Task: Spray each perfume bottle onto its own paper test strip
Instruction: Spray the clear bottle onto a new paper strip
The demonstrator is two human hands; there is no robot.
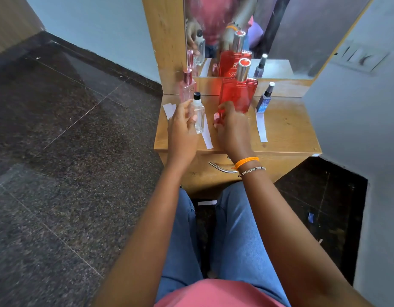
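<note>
Perfume bottles stand along the wooden dresser top point(286, 129). I judge the task mid-way; wet marks on strips are not readable. My left hand point(182, 127) grips the clear bottle point(198, 114), black cap on, over a paper strip point(207, 138). My right hand point(231, 127) curls round a small red bottle point(217, 119) before the tall red one point(237, 94).

4 perfume bottles on worktop point(286, 129): pink point(187, 86), clear with black cap point(198, 114), large red point(238, 94), blue point(264, 100). 3 paper strips seen: left point(169, 109), middle point(206, 135), right point(261, 125). 1 small red cap-like item point(217, 119), unclear. 2 hands point(180, 127) point(232, 127).
</note>
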